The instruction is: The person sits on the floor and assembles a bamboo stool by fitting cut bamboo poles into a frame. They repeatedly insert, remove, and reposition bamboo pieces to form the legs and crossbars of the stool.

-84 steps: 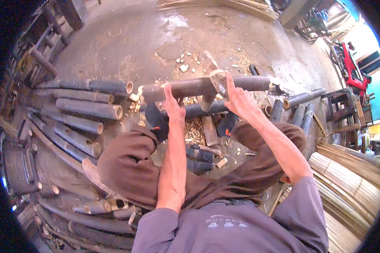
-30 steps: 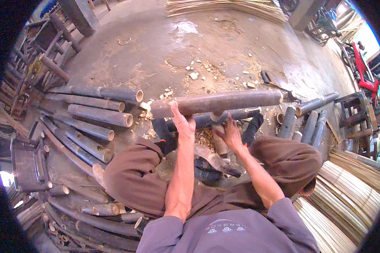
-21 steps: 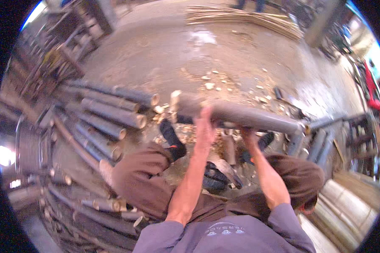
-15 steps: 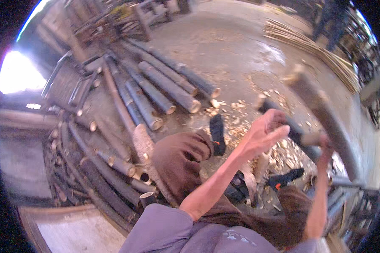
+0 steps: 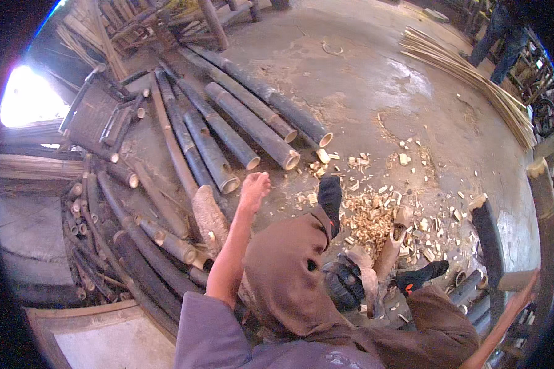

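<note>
My left hand (image 5: 253, 192) is raised beside my left knee, over the ends of the dark bamboo poles (image 5: 252, 126). It holds nothing, and its fingers are loosely bent and a little apart. At the far right, my right hand (image 5: 525, 291) grips the crosspiece (image 5: 513, 280) of a bamboo frame. Two thick dark bamboo legs (image 5: 487, 237) stand out from that crosspiece, with pale cut ends. Between my feet lies a short tan piece of wood or bamboo (image 5: 388, 253) with a hollowed end, beside a heap of wood shavings (image 5: 370, 216).
More bamboo poles (image 5: 148, 258) are piled at the left, near a low chair (image 5: 95, 120). A bundle of thin split strips (image 5: 468, 80) lies at the far right, where another person's legs (image 5: 505, 40) show. Cut bamboo pieces (image 5: 468, 289) lie by my right foot.
My left hand has swung left, away from the bamboo frame. My right hand has carried the frame further right and nearer to me. My view has steadied.
</note>
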Tool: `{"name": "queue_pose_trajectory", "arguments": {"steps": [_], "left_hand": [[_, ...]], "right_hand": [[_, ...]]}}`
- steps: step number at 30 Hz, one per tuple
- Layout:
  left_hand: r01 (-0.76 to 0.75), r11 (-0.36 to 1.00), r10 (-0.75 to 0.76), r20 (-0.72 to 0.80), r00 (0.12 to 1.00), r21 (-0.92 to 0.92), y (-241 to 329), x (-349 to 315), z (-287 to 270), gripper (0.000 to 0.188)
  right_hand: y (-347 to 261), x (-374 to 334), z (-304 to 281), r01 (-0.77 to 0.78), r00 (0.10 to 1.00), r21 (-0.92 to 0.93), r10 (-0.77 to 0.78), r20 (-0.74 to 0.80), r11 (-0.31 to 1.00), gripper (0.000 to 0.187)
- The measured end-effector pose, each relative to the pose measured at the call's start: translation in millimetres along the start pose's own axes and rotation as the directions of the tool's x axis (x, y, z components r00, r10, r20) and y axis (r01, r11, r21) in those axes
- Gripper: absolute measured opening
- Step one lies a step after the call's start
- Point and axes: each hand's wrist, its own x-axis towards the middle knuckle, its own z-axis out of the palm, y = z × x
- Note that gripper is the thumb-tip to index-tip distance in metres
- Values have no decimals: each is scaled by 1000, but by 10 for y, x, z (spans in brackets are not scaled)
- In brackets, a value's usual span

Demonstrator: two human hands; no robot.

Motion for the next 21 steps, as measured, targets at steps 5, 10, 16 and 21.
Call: {"name": "queue_pose_trajectory", "arguments": {"steps": [5, 10, 16, 21], "left_hand": [[223, 964, -170, -305, 937, 147, -951, 1361, 116, 88], [220, 972, -177, -363, 915, 81, -881, 1518, 841, 110], [231, 766, 21, 383, 923, -599, -134, 237, 868, 70], [173, 717, -87, 160, 983, -675, 67, 304, 667, 63]], "right_hand": [[621, 406, -633, 321, 946, -299, -290, 142, 899, 58], [497, 151, -1217, 543, 787, -739, -548, 283, 399, 67], [317, -60, -1053, 509, 827, -686, -517, 220, 520, 63], [509, -21, -1061, 471, 860, -585, -493, 136, 661, 60]]}}
